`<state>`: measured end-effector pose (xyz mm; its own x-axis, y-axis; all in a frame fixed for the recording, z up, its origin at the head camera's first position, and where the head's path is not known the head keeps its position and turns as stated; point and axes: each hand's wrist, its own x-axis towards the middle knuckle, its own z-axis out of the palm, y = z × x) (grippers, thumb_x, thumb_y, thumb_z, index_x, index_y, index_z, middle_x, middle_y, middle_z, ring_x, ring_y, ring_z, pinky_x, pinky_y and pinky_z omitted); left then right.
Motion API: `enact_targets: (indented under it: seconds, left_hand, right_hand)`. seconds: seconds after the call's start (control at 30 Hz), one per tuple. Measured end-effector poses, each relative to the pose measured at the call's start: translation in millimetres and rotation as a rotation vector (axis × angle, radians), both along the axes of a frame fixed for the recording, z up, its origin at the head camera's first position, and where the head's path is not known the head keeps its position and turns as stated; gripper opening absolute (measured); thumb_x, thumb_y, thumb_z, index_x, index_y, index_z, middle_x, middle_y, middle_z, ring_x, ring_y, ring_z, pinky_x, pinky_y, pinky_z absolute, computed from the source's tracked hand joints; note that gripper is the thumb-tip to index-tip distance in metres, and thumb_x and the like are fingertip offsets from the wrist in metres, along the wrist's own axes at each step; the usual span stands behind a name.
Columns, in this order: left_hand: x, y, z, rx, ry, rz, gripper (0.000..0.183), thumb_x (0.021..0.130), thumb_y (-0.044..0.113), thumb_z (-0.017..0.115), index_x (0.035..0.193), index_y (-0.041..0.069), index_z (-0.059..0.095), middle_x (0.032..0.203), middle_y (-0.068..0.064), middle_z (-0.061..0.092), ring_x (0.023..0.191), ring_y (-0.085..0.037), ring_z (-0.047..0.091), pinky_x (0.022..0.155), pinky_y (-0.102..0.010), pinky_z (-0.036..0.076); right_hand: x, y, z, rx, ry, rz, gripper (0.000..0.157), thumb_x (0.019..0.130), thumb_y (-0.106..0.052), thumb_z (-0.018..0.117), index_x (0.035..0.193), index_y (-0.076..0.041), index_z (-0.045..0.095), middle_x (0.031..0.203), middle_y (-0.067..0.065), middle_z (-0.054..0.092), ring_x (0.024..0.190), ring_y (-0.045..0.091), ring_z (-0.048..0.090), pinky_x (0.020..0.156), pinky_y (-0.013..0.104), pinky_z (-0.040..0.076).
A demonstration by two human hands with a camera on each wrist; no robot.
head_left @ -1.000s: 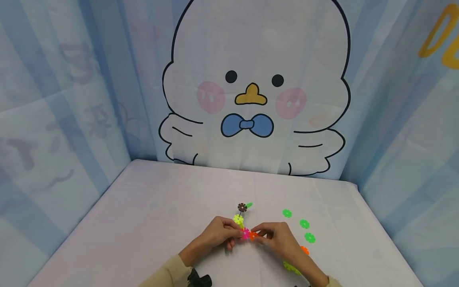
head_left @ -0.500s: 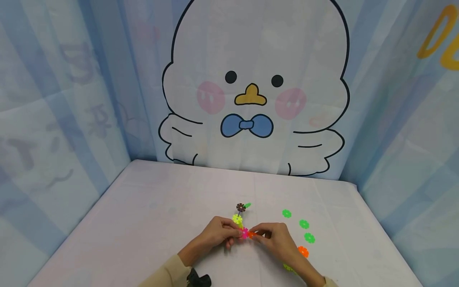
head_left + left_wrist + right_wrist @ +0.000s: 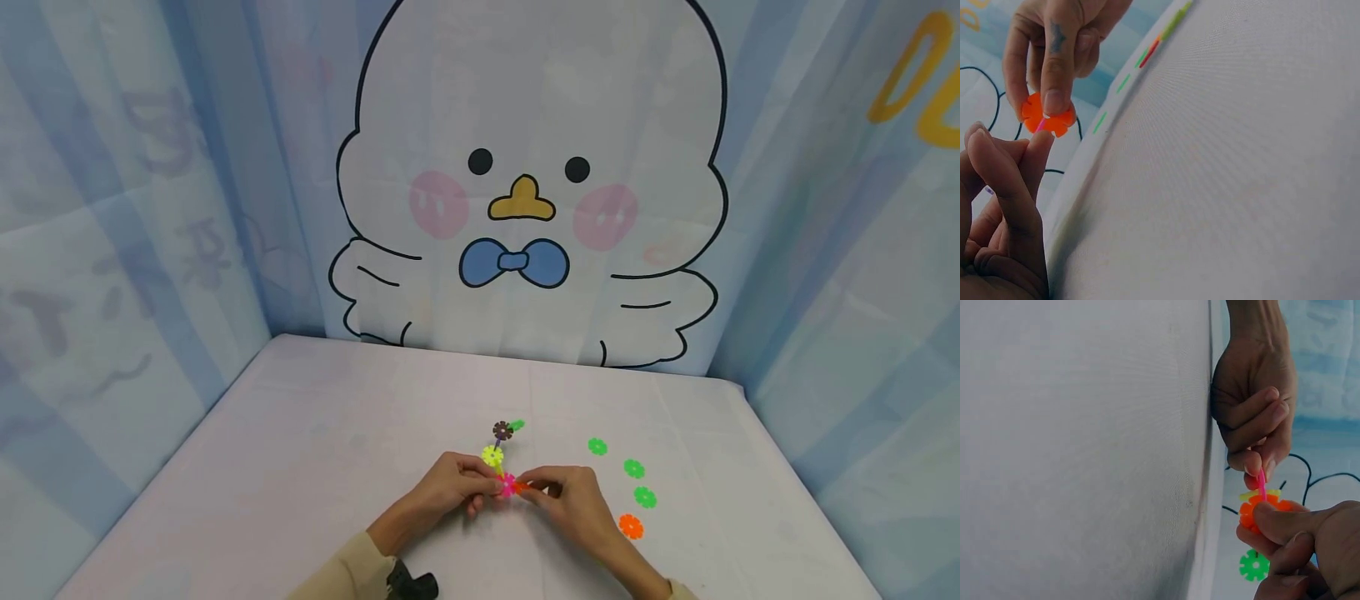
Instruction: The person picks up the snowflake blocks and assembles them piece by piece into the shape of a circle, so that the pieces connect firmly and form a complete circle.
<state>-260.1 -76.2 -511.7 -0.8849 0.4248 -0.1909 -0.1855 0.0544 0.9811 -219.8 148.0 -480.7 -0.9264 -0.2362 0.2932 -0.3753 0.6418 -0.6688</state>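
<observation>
The orange disc (image 3: 1034, 111) is at the near end of a notched-disc chain, just to the right of the pink disc (image 3: 508, 483), their edges meeting; the two stand crosswise, since the head view shows the pink one's face while both wrist views show it edge-on against the orange one's face; whether the notches are fully seated I cannot tell. From the pink disc the chain's long axis runs away from the person, through a yellow disc (image 3: 492, 456) to a brown disc (image 3: 502, 431), with a green piece (image 3: 517, 425) jutting right at the far end. The right hand (image 3: 566, 496) pinches the orange disc between thumb and fingers from the right; the left hand (image 3: 450, 492) pinches the pink disc from the left; thus each hand is nearest its own disc, and the joint lies between the fingertips, raised above the white table (image 3: 337, 417). Farther right, beyond the right hand, a loose orange disc (image 3: 631, 526) lies flat; three green discs (image 3: 633, 468) lie beyond it, well apart from the joint.
</observation>
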Motion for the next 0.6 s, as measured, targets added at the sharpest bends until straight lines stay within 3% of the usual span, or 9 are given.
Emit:
enact_targets:
  seconds: [0.13, 0.43, 0.6]
  left_hand:
    - [0.4, 0.2, -0.4, -0.006, 0.005, 0.011, 0.013, 0.092, 0.009, 0.080, 0.101, 0.000, 0.077, 0.073, 0.003, 0.075, 0.054, -0.004, 0.055, 0.052, -0.017, 0.049]
    - [3.2, 3.9, 3.3, -0.029, 0.016, 0.035, 0.019, 0.094, 0.016, 0.080, 0.106, 0.002, 0.076, 0.089, -0.008, 0.082, 0.057, -0.007, 0.064, 0.054, -0.018, 0.054]
    - [3.4, 3.4, 3.8, -0.026, 0.018, 0.029, 0.020, 0.092, 0.018, 0.081, 0.105, 0.003, 0.076, 0.085, -0.006, 0.081, 0.054, -0.006, 0.062, 0.052, -0.019, 0.053]
  right_hand:
    - [-0.2, -3.0, 0.1, 0.015, 0.040, -0.007, 0.015, 0.084, -0.007, 0.087, 0.093, -0.019, 0.085, 0.082, -0.003, 0.081, 0.055, -0.003, 0.046, 0.051, 0.017, 0.042]
    - [-0.7, -4.9, 0.7, 0.018, 0.007, -0.083, 0.014, 0.085, -0.013, 0.089, 0.090, -0.025, 0.085, 0.081, -0.007, 0.080, 0.055, -0.001, 0.048, 0.053, 0.016, 0.042]
    - [-0.4, -5.4, 0.2, 0.015, 0.012, -0.089, 0.012, 0.085, -0.014, 0.089, 0.091, -0.023, 0.085, 0.081, -0.006, 0.081, 0.055, -0.002, 0.049, 0.053, 0.016, 0.043]
